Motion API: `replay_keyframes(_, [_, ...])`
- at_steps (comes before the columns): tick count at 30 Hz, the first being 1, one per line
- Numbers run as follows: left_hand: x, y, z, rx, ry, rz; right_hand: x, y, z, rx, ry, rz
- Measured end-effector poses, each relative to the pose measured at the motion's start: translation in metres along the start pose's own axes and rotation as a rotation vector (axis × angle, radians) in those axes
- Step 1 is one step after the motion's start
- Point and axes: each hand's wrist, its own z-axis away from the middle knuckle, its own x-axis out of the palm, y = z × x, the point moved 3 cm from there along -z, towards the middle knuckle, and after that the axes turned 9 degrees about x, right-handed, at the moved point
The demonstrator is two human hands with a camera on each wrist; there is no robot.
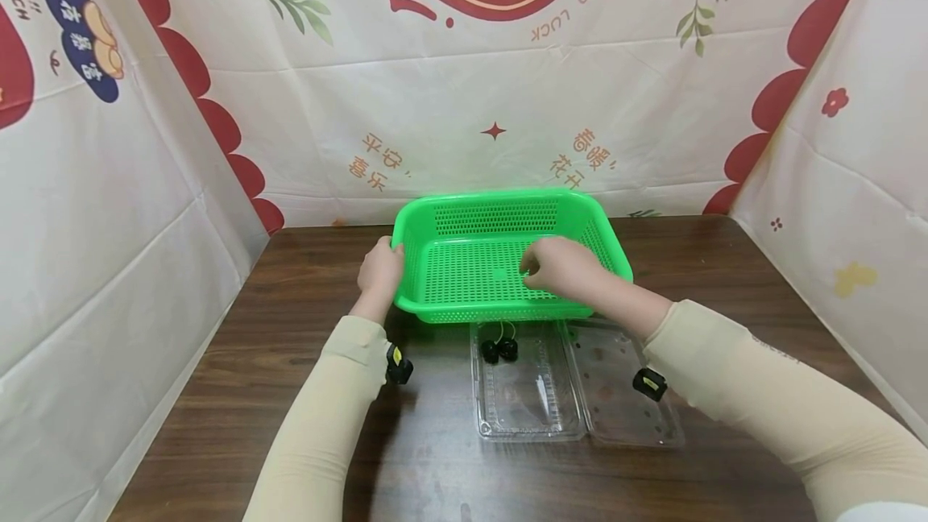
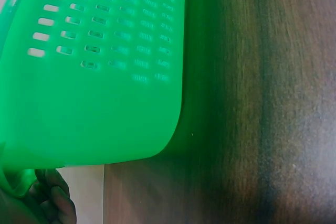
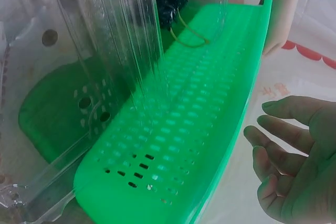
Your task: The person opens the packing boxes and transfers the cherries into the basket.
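A green plastic basket (image 1: 507, 315) with slotted walls stands at the back of the table, its inside bare. My left hand (image 1: 380, 268) grips its left rim; in the left wrist view only some fingers (image 2: 60, 200) show below the basket's corner. Over the right part of the basket hovers my right hand (image 1: 565, 267). Its fingers (image 3: 283, 158) are loosely bent and hold nothing in the right wrist view. Two dark cherries (image 1: 500, 350), their green stems joined, lie at the far end of a clear plastic box (image 1: 522, 409) just in front of the basket.
The box's clear lid (image 1: 623, 417), dotted with holes, lies folded open to the right beneath my right forearm. Dark wooden table (image 1: 428, 474) runs under everything. A printed white cloth (image 1: 471, 87) hangs behind the basket and along both sides.
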Motion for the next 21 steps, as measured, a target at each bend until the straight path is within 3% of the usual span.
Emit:
replay_keyframes(14, [-0.001, 0.002, 0.002, -0.011, -0.004, -0.002, 0.011, -0.016, 0.015, -0.044, -0.044, 0.050])
replay_keyframes(21, [-0.001, 0.002, 0.002, -0.003, -0.003, -0.001, 0.018, -0.023, 0.024, -0.076, -0.020, 0.072])
